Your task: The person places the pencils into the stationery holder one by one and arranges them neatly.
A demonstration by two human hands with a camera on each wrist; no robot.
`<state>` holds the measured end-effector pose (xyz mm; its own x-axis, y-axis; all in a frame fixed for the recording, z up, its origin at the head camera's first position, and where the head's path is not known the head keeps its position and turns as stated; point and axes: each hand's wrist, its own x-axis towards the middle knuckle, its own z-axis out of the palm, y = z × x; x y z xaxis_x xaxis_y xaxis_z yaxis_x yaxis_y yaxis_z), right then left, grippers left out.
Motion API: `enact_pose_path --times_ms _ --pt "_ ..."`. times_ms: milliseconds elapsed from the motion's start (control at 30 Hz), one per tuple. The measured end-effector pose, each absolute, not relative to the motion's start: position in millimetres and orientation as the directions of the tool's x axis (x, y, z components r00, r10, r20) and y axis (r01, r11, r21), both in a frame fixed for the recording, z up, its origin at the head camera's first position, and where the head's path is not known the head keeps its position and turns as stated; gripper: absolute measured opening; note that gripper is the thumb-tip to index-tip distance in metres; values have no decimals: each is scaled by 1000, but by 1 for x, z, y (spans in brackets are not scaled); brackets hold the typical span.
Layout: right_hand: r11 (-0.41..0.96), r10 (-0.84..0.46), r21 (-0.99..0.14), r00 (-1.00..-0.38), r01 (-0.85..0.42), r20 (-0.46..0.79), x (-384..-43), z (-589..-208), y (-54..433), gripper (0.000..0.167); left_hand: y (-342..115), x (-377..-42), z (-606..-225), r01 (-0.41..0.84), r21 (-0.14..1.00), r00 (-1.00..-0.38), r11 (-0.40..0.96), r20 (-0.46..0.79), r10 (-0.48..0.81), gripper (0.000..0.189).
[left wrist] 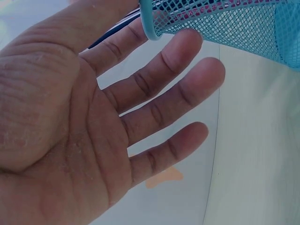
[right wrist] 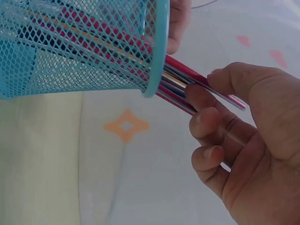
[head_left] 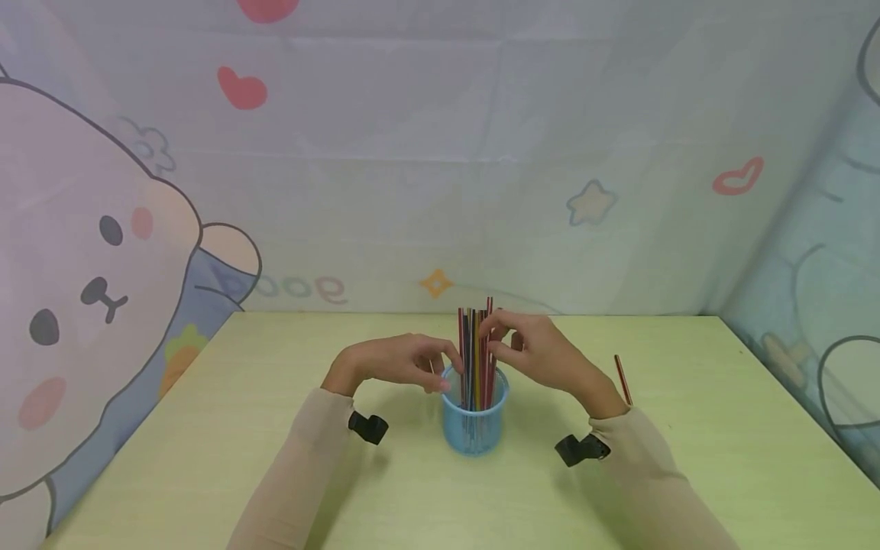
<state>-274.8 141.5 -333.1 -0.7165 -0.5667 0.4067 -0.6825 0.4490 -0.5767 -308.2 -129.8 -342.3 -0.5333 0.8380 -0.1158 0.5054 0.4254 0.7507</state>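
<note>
A light blue mesh pen holder [head_left: 473, 428] stands upright on the table, holding a bundle of pencils [head_left: 474, 344] in red, black and yellow. At its left rim, my left hand [head_left: 406, 360] holds the edge with thumb and index finger. The other fingers lie fairly straight beside the mesh in the left wrist view. My right hand [head_left: 539, 347] reaches over from the right side. Seen from the right wrist, its thumb and index finger pinch a red pencil [right wrist: 187, 70] among the upper ends, while the remaining fingers curl loosely.
Partly behind the right wrist, a single reddish pencil [head_left: 622, 378] lies on the pale yellow-green table [head_left: 172, 458]. A printed cloth backdrop [head_left: 412, 153] rises behind the table's far edge and along both sides.
</note>
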Motion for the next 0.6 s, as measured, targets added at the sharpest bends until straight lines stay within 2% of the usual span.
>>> enact_pose_path --times_ms 233,467,600 --pt "443 -565 -660 -761 -607 320 -273 -328 151 17 -130 -307 -343 502 745 -536 440 -131 834 28" --pt "470 -514 -671 -796 -574 320 -276 -320 173 16 -129 -307 -341 495 754 -538 432 -124 834 33" --pt "494 -490 -691 -826 -527 280 -278 -317 188 14 -130 -306 -342 489 753 -544 440 -132 829 33"
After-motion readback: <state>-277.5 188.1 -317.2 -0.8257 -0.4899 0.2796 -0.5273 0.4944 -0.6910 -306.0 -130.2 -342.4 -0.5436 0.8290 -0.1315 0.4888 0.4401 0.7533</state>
